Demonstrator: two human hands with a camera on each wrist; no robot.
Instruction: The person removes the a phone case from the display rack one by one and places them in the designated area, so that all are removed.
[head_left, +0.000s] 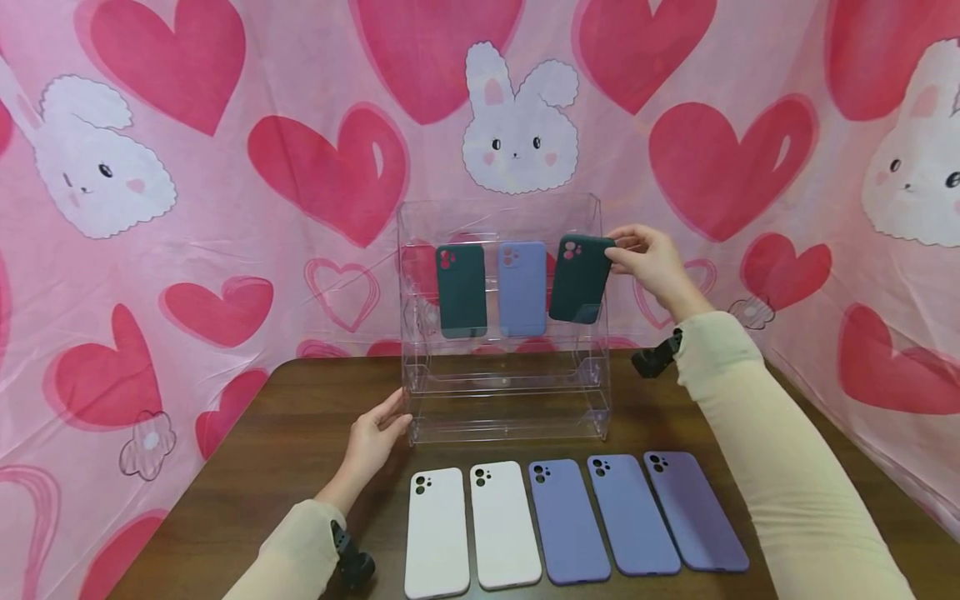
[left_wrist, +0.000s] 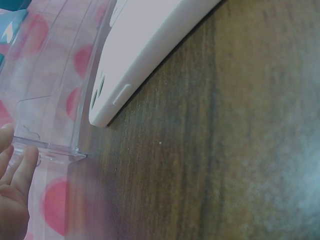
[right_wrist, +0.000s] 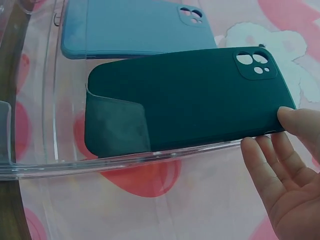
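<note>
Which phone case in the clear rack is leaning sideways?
The rightmost dark green case, its upper corner held by the right hand; the left green case and the middle blue case stand nearly upright, untouched.

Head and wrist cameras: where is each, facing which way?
Head: on the head, facing forward and down at the clear rack; left hand, right hand, sleeves show.
Left wrist: worn there, facing a white case; left hand partly shows.
Right wrist: worn there, facing the held green case; right hand shows.
Head and right wrist share that green case.
</note>
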